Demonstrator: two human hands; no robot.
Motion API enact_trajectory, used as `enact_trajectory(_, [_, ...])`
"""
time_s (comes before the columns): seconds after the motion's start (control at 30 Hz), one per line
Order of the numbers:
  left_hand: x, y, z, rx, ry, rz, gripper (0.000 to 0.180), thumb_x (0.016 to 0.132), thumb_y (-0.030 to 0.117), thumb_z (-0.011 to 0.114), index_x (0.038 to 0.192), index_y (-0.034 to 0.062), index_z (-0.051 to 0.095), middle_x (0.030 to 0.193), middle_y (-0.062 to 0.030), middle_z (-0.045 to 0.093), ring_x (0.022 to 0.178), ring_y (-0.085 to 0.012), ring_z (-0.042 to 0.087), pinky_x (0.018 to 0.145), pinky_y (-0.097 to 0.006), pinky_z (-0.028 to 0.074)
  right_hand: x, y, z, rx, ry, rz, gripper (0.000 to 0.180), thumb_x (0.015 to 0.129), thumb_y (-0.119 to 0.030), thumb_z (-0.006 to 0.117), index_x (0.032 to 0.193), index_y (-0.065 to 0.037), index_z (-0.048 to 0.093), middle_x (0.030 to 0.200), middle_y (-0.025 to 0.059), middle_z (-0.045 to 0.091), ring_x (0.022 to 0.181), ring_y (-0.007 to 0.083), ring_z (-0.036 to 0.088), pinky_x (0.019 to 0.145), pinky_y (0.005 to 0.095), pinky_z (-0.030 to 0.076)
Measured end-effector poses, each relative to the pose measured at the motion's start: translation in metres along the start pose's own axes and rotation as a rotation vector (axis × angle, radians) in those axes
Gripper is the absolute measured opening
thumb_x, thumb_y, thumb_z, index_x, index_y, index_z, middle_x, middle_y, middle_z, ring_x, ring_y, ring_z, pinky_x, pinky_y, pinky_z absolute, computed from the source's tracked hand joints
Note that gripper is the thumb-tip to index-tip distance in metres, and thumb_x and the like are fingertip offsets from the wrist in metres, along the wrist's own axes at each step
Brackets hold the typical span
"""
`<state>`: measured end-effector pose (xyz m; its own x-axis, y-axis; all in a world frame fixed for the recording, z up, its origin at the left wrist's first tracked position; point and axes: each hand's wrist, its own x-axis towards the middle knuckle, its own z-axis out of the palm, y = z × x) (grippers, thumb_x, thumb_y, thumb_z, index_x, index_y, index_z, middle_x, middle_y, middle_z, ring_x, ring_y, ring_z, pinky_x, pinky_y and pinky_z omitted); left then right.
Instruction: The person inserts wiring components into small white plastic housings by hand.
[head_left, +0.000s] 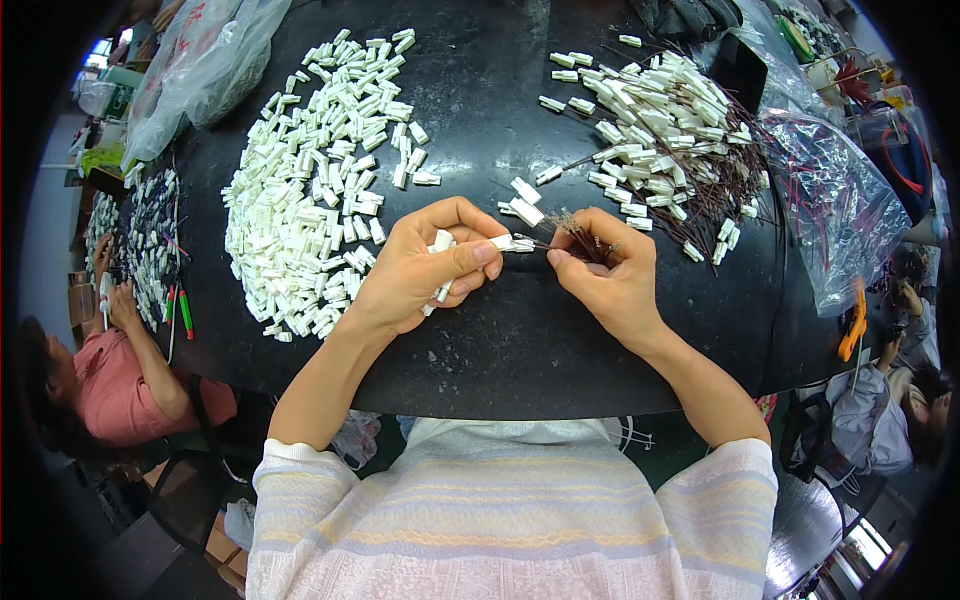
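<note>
one white connector housing (512, 243) pinched in left hand (420, 268) | right hand (605, 272) clamps wire bundle (572, 232), feeding a lead | next: seat it squarely in the cavity

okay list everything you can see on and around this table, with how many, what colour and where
loose plastic pieces: a big heap, white, left half of the table
pieces with wires: a heap, white with dark wires, right half
table: one, black
plastic bags: clear, far left; another at the right edge
other people: one in a pink top at left, one at right
orange tool: one, right edge
left hand: holds white pieces, one pinched in its fingers
right hand: holds a bundle of thin wires
</note>
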<state>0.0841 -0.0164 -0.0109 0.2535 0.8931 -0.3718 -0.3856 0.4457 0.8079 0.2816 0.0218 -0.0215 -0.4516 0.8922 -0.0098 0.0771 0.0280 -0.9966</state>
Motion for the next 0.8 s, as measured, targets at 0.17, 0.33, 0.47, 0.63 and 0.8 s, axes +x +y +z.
enact_trajectory(0.17, [-0.001, -0.001, 0.000, 0.043, 0.023, -0.003, 0.011, 0.081, 0.004, 0.057, 0.090, -0.0011, 0.056, 0.069, -0.0069, 0.055, 0.047, -0.0020, 0.040, 0.037, -0.014, 0.026, 0.000, 0.004, -0.001, -0.024, -0.015, 0.009, 0.007, 0.071, -0.002, 0.060, 0.075, 0.001, 0.054, 0.064, -0.0009, 0.053, 0.057, 0.0014, 0.045, 0.048, 0.0159, 0.034])
enact_trajectory(0.33, [-0.001, -0.003, 0.003, 0.101, 0.055, 0.004, 0.011, 0.080, 0.004, 0.059, 0.089, -0.0013, 0.057, 0.068, -0.0068, 0.057, 0.047, -0.0023, 0.042, 0.037, -0.014, 0.027, -0.001, 0.004, 0.004, -0.034, -0.002, -0.021, 0.008, 0.070, -0.001, 0.060, 0.075, 0.001, 0.055, 0.065, 0.0006, 0.054, 0.058, 0.0024, 0.046, 0.048, 0.0169, 0.035])
enact_trajectory(0.47, [-0.001, -0.007, 0.002, 0.132, 0.050, 0.011, 0.010, 0.079, 0.004, 0.060, 0.087, -0.0014, 0.058, 0.067, -0.0067, 0.058, 0.047, -0.0026, 0.043, 0.037, -0.015, 0.027, -0.002, 0.004, 0.008, -0.069, -0.038, -0.039, 0.008, 0.069, -0.001, 0.060, 0.075, 0.002, 0.056, 0.066, 0.0027, 0.055, 0.058, 0.0038, 0.047, 0.047, 0.0180, 0.036])
enact_trajectory(0.63, [-0.001, -0.010, 0.006, 0.173, 0.032, 0.010, 0.017, 0.080, 0.010, 0.060, 0.091, -0.0028, 0.058, 0.069, -0.0062, 0.057, 0.048, -0.0021, 0.042, 0.038, -0.015, 0.027, -0.001, 0.006, 0.006, -0.106, -0.047, -0.094, 0.008, 0.069, -0.001, 0.061, 0.075, 0.002, 0.056, 0.066, 0.0026, 0.054, 0.059, 0.0037, 0.048, 0.048, 0.0183, 0.037])
enact_trajectory(0.8, [0.004, -0.004, -0.003, -0.183, -0.042, -0.027, 0.029, 0.088, 0.015, 0.047, 0.106, -0.0072, 0.051, 0.079, -0.0112, 0.056, 0.052, -0.0044, 0.043, 0.037, -0.015, 0.030, 0.006, 0.010, 0.005, 0.104, 0.094, 0.036, 0.007, 0.078, -0.002, 0.058, 0.083, 0.001, 0.055, 0.072, -0.0006, 0.055, 0.065, 0.0029, 0.048, 0.057, 0.0171, 0.038])
